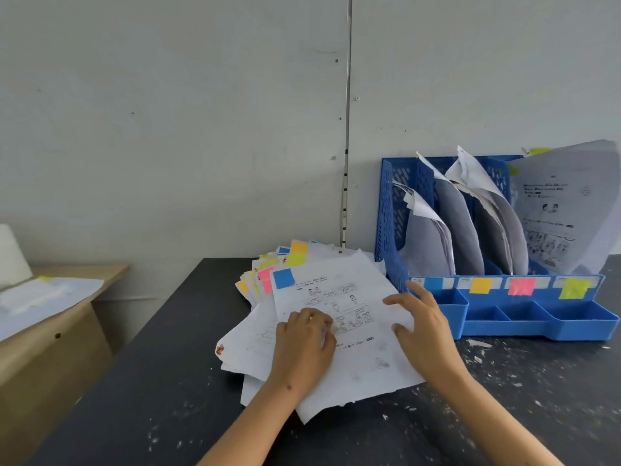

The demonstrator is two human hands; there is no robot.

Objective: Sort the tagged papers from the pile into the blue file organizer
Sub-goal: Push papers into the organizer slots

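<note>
A pile of printed papers (356, 280) with coloured tags lies on the dark table. Its top sheet (363, 368) carries a blue tag (284, 278) at the upper left corner. My left hand (304, 344) rests on this sheet with its fingers curled down onto the paper. My right hand (421, 326) hovers over the sheet's right edge, fingers spread and relaxed. The blue file organizer (524, 326) stands to the right, its slots marked blue (433, 284), orange (480, 285), pink (521, 286) and green (574, 288). Sheets fill all its slots.
The dark table (168, 381) is speckled with white scraps. A wooden side table (53, 334) with papers stands lower at the left. A grey wall rises right behind the organizer. Open front trays of the organizer face me.
</note>
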